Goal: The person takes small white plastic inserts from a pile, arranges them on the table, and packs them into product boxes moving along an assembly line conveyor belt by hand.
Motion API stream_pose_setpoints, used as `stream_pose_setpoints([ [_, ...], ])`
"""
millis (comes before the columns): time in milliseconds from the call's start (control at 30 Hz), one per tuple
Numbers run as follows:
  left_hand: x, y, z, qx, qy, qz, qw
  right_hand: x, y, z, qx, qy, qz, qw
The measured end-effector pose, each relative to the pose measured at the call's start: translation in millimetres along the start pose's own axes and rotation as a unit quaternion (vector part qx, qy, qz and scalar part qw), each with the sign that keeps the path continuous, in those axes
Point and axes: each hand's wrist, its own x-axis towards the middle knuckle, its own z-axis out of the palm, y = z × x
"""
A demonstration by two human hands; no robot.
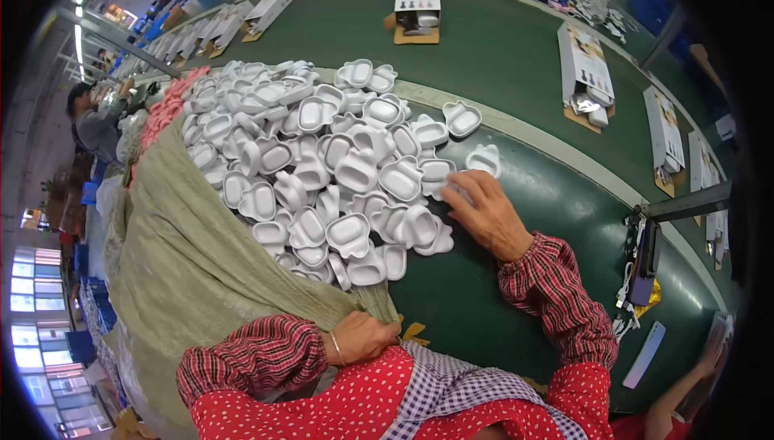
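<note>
A big heap of white plastic parts [348, 234], each with an oblong hollow and a wavy-edged rim, spreads over the green table. Beneath its left side lies an olive woven sack [193, 254], draped down over the table's near edge. Close to my body, my left hand [364, 337] is closed in a fist on the gathered edge of this sack. My right hand [488, 214] is at the heap's right edge, its fingers bent round a white part that they mostly hide. Just beyond it, one loose white part [484, 161] rests flat.
Behind a pale rail, a green conveyor [339, 20] carries open printed boxes [418, 8]. Pink parts [169, 105] lie beyond the heap. At right are a phone [644, 354], cables [625, 287] and a metal post [689, 202]. A co-worker [101, 121] stands far left; another person's arm [685, 387] shows lower right.
</note>
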Motion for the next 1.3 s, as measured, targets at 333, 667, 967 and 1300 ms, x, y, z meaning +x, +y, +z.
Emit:
stream_pose_setpoints([
  [333, 45, 20, -62, 0.262, 0.131, 0.015, 0.956, -19, 20, -17, -0.043, 0.032, 0.099, 0.994],
  [667, 31, 6, -43, 0.182, 0.064, 0.029, 0.981, -29, 31, -20, -0.025, 0.109, 0.101, 0.989],
  [967, 64, 124, -182, 0.019, 0.423, 0.350, 0.835, -39, 56, -22, 0.063, 0.218, 0.215, 0.950],
  [1300, 59, 198, -194, -0.167, 0.369, 0.542, 0.736, -56, 81, -10, 0.094, 0.247, 0.275, 0.924],
])
